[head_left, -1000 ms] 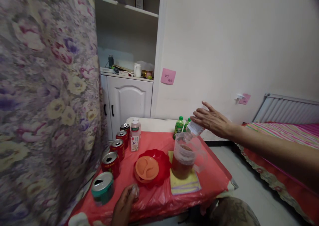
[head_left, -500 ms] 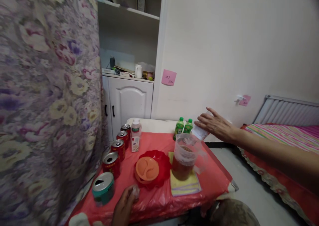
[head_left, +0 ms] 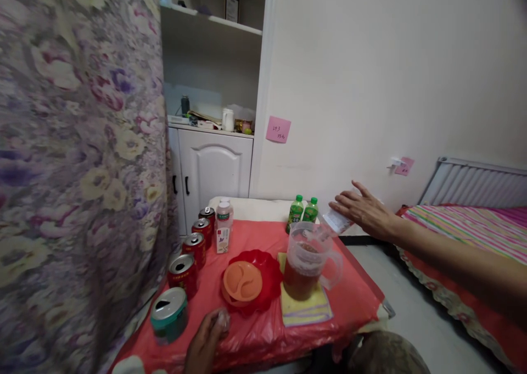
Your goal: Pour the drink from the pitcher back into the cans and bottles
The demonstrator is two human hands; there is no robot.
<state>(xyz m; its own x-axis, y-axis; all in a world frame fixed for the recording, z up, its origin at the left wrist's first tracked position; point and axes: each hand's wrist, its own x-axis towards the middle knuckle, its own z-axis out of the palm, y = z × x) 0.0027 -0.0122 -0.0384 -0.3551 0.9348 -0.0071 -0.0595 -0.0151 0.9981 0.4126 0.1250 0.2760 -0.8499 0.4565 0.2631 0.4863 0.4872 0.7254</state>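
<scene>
My right hand (head_left: 360, 212) is wrapped over a clear plastic bottle (head_left: 335, 223) with a pale label. The bottle is tilted down to the left, its lower end at the rim of a clear pitcher (head_left: 304, 261). Brown liquid fills the lower part of the pitcher, which stands on a folded yellow cloth (head_left: 302, 313). At the front edge of the table, my left hand (head_left: 208, 333) is closed around a small translucent thing (head_left: 223, 320), too blurred to name. Nearby, an orange divided dish (head_left: 242, 282) lies in a red scalloped plate (head_left: 272, 280).
Several red cans (head_left: 183, 272) and a teal can (head_left: 168, 314) line the table's left side. Behind them stand a small white carton (head_left: 223, 240) and a clear bottle (head_left: 224, 215). Two green bottles (head_left: 295, 213) stand behind the pitcher. A bed (head_left: 461, 258) is to the right.
My right hand has shifted a little right and down with the bottle. The pitcher's handle now shows more clearly. My left hand has stayed nearly still.
</scene>
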